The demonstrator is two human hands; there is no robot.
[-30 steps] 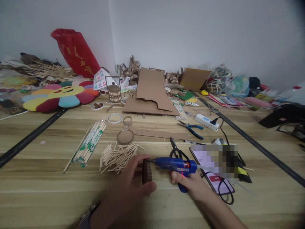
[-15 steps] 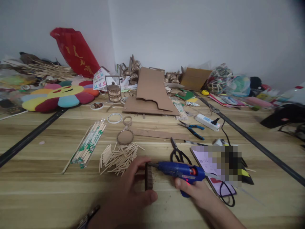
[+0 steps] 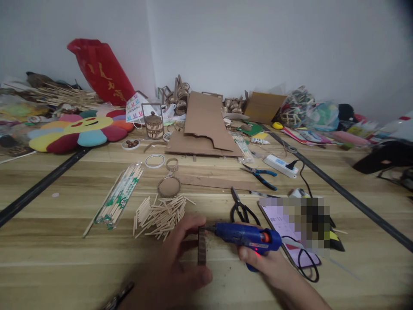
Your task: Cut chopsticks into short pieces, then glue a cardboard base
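Between the thumb and fingers of my left hand (image 3: 180,258), a dark brown ridged piece (image 3: 201,246) is held on edge; its exact kind I cannot make out. My right hand (image 3: 271,265) is wrapped round the handle of a blue hot glue gun (image 3: 247,237), whose red light glows. The gun's nozzle points left and is at or very near the top end of the brown piece. A heap of short wooden sticks (image 3: 163,215) lies just beyond my left hand. Black-handled scissors (image 3: 240,209) rest behind the glue gun.
Pliers (image 3: 260,174) and a white power strip (image 3: 280,165) lie at the right, near a phone (image 3: 274,215) and a loop of cable. Packaged sticks (image 3: 121,196) are at the left. Cardboard sheets (image 3: 204,118), a small lidded basket (image 3: 155,125) and a flower cushion (image 3: 84,127) stand farther back.
The glue gun has shifted slightly right and down in my right hand. My left hand and the brown piece have moved a little lower.
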